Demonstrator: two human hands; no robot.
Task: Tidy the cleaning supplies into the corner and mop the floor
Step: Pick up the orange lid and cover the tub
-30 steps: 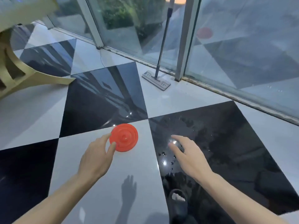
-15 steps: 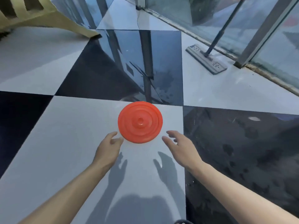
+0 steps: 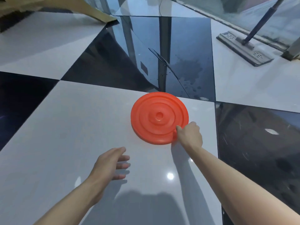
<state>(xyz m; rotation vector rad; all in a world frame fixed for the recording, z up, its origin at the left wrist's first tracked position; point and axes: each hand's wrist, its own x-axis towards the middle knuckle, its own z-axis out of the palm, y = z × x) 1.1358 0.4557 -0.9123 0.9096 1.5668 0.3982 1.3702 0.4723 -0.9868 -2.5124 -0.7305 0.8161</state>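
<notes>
- Nearest the camera, the left hand hovers over the pale floor tile, fingers straight and loosely spread, holding nothing and well short of the lid.
- Just beyond it, the right hand is at the near-right edge of the orange lid. The thumb lies on top of the rim and the fingers curl under or against the edge, so it reads as a pinch on the rim. Whether the edge is already off the floor cannot be told.
- The orange lid itself lies flat on the pale floor tile, ridged side up, close to where four tiles meet and just short of the dark glossy tile behind it.
- The step in hand looks like the tidying part: picking this stray round piece up off the floor before any mopping.
- The next move probably calls for tipping the pinched edge up so the fingers get fully beneath, then lifting. The disc is thin and the tile slick, so it may slide rather than rise unless the thumb presses firmly. The free left hand could steady the far side.
- Farther off to the right, the flat mop rests with its head on the floor, its handle leaning toward the glass wall. It is untouched.
- At the far left, a beige furniture leg stands on the tiles.
</notes>
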